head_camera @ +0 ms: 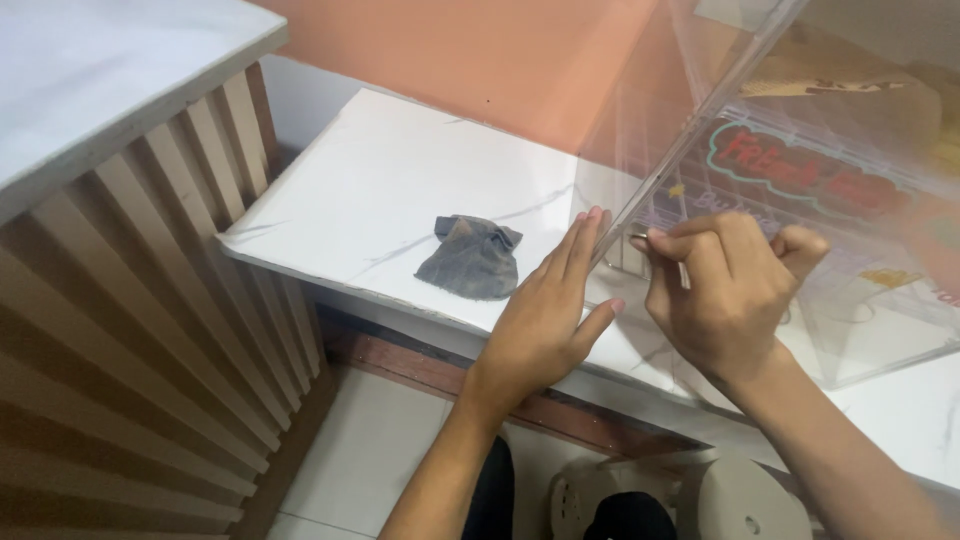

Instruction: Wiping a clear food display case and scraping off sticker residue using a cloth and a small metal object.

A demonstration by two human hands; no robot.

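Clear acrylic display case [850, 300] occupied the right of the frame, standing on the white marble-patterned counter [380, 190], one corner edge running diagonally toward centre. Left hand [545, 320] lay flat and open on the counter, fingers extended together, fingertips touching the case's lower corner, apparently to brace it against sliding. Right hand [725, 290] was curled closed just right of that corner, thumb and forefinger pinching a small thin item [640, 238] against the edge; too small to identify. Crumpled grey cloth [472, 257] lay on the counter left of the left hand, untouched. Slatted wooden panel [150, 330] filled the left of frame; pale stool [740, 500] sat below the counter, bottom centre.
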